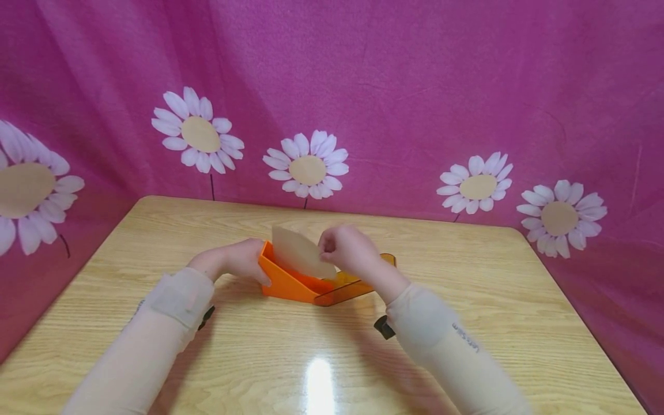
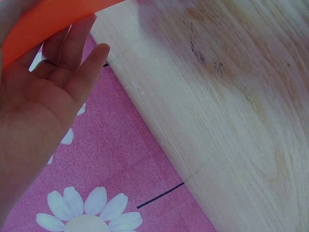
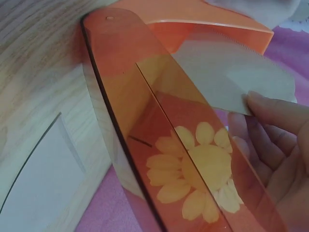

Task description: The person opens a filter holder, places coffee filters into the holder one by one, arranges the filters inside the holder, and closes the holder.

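An orange plastic box [image 1: 287, 286] with a slanted open top sits mid-table, its see-through amber lid [image 3: 159, 121] swung down to the right. My left hand [image 1: 244, 259] grips the box at its tall left end; in the left wrist view, fingers lie behind the orange wall [image 2: 53, 26]. Standing up out of the box is a thin beige paper sheet [image 1: 298, 252], finely toothed along one edge like a coffee filter. My right hand [image 1: 349, 249] pinches that sheet [image 3: 222, 72] near its right end, between thumb and fingers, above the lid.
The wooden table [image 1: 249, 351] has a rounded far edge. Behind and beside it hangs a magenta cloth [image 1: 394, 86] printed with white flowers. Black wrist straps [image 1: 384, 327] show under the sleeves.
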A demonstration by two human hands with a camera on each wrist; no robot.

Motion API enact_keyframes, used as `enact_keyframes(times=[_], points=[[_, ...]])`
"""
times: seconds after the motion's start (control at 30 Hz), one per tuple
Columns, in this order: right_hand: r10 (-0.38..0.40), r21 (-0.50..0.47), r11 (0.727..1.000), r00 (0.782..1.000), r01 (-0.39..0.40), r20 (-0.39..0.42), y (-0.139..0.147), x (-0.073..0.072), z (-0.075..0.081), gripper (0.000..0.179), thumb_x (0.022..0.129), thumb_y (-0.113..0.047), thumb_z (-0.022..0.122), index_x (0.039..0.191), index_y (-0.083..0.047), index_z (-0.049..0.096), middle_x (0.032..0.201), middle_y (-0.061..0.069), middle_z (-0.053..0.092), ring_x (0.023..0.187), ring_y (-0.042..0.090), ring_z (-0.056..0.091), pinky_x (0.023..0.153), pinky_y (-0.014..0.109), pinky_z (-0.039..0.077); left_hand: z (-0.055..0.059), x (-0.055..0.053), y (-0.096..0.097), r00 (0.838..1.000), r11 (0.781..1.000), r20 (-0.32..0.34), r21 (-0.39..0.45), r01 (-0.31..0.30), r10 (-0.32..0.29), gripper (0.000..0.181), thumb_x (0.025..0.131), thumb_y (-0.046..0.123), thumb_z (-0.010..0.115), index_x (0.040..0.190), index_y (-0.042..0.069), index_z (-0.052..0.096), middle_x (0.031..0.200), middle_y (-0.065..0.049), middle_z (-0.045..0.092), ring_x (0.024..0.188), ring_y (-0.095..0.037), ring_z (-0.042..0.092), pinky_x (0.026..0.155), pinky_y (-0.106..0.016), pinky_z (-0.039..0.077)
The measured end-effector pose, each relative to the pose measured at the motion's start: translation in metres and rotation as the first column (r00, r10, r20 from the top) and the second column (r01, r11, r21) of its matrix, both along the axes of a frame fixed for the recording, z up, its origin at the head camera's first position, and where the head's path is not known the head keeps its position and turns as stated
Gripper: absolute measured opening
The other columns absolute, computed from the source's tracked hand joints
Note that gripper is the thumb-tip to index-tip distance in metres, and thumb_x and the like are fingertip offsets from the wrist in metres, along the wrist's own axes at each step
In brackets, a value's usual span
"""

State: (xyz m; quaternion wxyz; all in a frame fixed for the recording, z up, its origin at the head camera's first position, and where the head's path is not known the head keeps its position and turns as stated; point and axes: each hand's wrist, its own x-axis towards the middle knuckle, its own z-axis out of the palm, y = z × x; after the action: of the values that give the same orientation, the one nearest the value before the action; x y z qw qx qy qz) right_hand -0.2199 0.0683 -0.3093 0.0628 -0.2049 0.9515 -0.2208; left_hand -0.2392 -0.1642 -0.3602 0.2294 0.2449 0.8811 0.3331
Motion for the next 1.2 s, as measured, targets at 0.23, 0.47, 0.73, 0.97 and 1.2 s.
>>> enact_keyframes(times=[0.23,0.47,0.73,0.97,1.2], points=[[0.03,0.065,0.998,0.998,-0.026,-0.058,-0.005,0.001,-0.007,0.008,0.077,-0.008,0.071,0.073,-0.012,0.066,0.069,-0.002,0.061,0.065,0.011,0.051,0.058,0.022,0.039,-0.001,0.0,0.0,1.0,1.0,-0.003,0.0,-0.002,0.002,0.023,0.067,0.002,0.072,0.087,0.003,0.061,0.075,0.001,0.058,0.069,-0.012,0.049,0.071,-0.027,0.043],[0.039,0.104,0.994,0.998,-0.034,-0.04,-0.009,0.0,-0.014,0.005,0.078,-0.006,0.07,0.078,-0.011,0.068,0.079,0.0,0.066,0.073,0.013,0.054,0.064,0.025,0.043,-0.002,-0.001,-0.001,1.0,1.0,0.005,-0.006,-0.009,0.009,0.027,0.068,0.003,0.073,0.092,0.004,0.06,0.081,-0.001,0.059,0.073,-0.013,0.05,0.075,-0.027,0.042],[0.069,0.138,0.989,0.995,-0.058,-0.071,-0.012,0.0,-0.021,0.008,0.077,-0.005,0.069,0.074,-0.011,0.065,0.071,-0.003,0.057,0.067,0.012,0.047,0.061,0.024,0.037,0.0,0.0,0.0,1.0,1.0,0.015,-0.002,-0.018,0.018,0.031,0.068,0.003,0.074,0.096,0.003,0.061,0.084,-0.002,0.062,0.075,-0.014,0.051,0.075,-0.027,0.043],[0.066,0.152,0.987,0.994,-0.052,-0.087,-0.016,0.001,-0.025,0.013,0.075,-0.004,0.069,0.069,-0.013,0.062,0.066,-0.004,0.053,0.063,0.012,0.043,0.055,0.023,0.031,-0.001,0.0,0.0,1.0,1.0,0.026,0.024,-0.009,0.008,0.031,0.067,0.001,0.072,0.096,0.002,0.062,0.084,-0.002,0.064,0.074,-0.012,0.052,0.074,-0.026,0.044],[0.071,0.171,0.984,0.994,-0.056,-0.085,-0.019,0.002,-0.027,0.011,0.076,-0.004,0.068,0.071,-0.013,0.065,0.071,-0.002,0.06,0.065,0.013,0.047,0.056,0.023,0.034,0.0,0.001,0.0,0.999,0.999,0.032,0.036,-0.005,0.004,0.03,0.067,0.0,0.072,0.095,0.003,0.063,0.084,-0.002,0.064,0.074,-0.013,0.053,0.074,-0.027,0.044]])
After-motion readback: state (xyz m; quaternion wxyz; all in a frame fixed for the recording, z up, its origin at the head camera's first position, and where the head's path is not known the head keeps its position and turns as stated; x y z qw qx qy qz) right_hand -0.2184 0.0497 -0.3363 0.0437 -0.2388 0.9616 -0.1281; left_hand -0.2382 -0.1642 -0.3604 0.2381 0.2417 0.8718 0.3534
